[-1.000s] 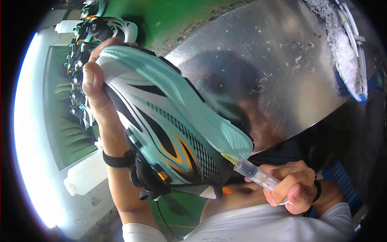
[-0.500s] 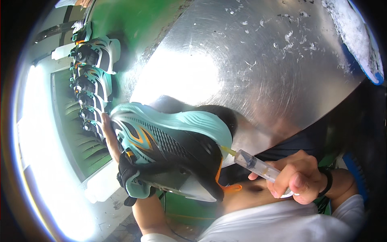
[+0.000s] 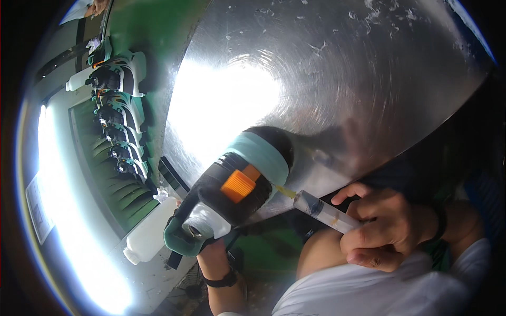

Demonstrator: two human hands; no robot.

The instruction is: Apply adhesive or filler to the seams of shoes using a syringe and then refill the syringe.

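Note:
A black and mint-green sneaker [image 3: 211, 184] is tilted up in front of me, its mint sole [image 3: 258, 158] toward the metal sheet and a ribbed orange patch showing on its end. My left hand [image 3: 211, 254] supports it from below; the sneaker hides the fingers. In my right hand [image 3: 377, 226] is a clear syringe [image 3: 328, 213], held by the barrel between curled fingers, with the index finger lifted off. Its thin yellow tip [image 3: 285, 191] meets the sneaker along the line between sole and upper, or lies very close; exact contact cannot be told.
A scratched metal sheet [image 3: 337, 105] with white flakes fills the middle. Several similar sneakers [image 3: 108, 113] stand in a row on the green surface [image 3: 158, 31] at left. A white plastic bottle [image 3: 150, 231] lies near the sneaker. Another person's hand [image 3: 96, 7] shows at top left.
The sneaker has turned from its side view to an end view, bringing the orange patch into sight. My left fingers have gone out of view. The syringe has shifted slightly left and up.

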